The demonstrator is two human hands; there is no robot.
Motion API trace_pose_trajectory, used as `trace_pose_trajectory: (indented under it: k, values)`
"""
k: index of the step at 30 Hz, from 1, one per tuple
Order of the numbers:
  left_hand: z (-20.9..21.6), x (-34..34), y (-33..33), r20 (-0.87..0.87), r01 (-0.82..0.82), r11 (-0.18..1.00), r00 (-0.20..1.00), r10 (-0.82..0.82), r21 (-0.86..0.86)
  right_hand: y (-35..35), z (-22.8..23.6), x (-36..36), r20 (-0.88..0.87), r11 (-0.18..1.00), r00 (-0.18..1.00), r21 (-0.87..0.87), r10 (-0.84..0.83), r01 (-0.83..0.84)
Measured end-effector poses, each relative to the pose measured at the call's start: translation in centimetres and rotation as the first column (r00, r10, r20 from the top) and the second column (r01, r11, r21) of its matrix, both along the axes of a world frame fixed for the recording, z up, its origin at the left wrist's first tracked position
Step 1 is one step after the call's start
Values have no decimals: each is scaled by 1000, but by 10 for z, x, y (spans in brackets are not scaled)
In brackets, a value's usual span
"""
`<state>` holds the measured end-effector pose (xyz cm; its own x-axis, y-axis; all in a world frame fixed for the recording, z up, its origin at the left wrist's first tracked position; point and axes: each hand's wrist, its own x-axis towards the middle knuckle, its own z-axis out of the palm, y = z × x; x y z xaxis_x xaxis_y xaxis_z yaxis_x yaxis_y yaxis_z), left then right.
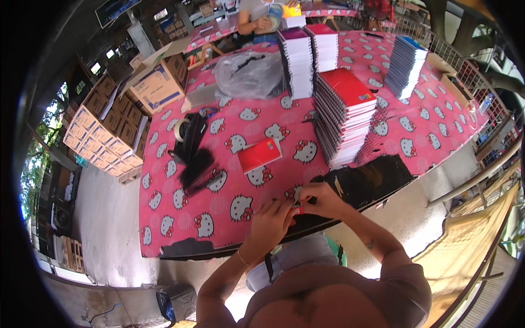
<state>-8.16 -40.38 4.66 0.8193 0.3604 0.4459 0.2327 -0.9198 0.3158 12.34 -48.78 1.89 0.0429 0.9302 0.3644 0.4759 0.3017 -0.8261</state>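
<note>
Both of my hands meet at the near edge of the table. My left hand point(272, 220) has its fingers closed at a small red item point(297, 211) with a pale edge, mostly covered by the hands, so its kind does not show. Just right of it, my right hand point(321, 200) is curled into a pinch; whatever its fingertips hold is too small to make out. Beyond them lies a small red notebook point(259, 155). Farther right rises a tall stack of red-covered, spiral-bound notebooks point(344, 117). Loose black binding coils point(198, 170) lie in a heap on the left.
A pink cat-print cloth point(240, 209) covers the table. Black tape dispenser point(191, 136), clear plastic bag point(249, 76), purple-topped notebook stack point(299, 65) and dark notebook stack point(406, 68) stand on it. Cartons point(109, 128) are piled left. Another person point(262, 19) sits across.
</note>
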Motion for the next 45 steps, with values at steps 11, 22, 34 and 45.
trace_pose_trajectory:
  k: [11,22,34,45]
  values:
    - [162,95,26,462,223,952,835,-298,212,-40,140,14,-275,892,905,227,-326,390]
    - [142,265,113,392,-72,992,920,27,100,30,188,214,-16,873,888,-190,-460,449]
    - [-71,31,172,-66,-1,935,997,26,355,-36,134,47,-26,713,919,623,-393,322]
    - [-2,1,99,118,-18,992,993,2,128,16,-51,0,-305,949,902,-174,-304,261]
